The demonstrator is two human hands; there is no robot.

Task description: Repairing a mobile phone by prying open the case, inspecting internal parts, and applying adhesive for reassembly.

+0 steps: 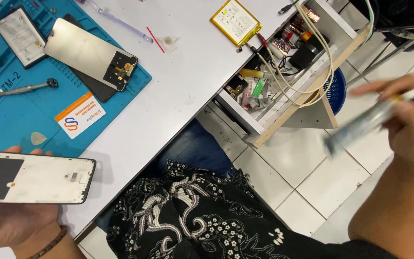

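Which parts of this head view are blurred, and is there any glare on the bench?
Head view: the right hand and the thin tool it holds are smeared by motion blur; the left hand, its phone frame and the blue mat are sharp; even light, soft shadows, mild sheen on the screen panel.

Matt blue rubbery mat (25,115), glossy white tabletop (188,72)

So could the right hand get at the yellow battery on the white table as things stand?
Probably not at once: the right hand is off past the open drawer, out over the floor, with a blurred tube-like tool in its grip. Nothing covers the yellow battery, though.
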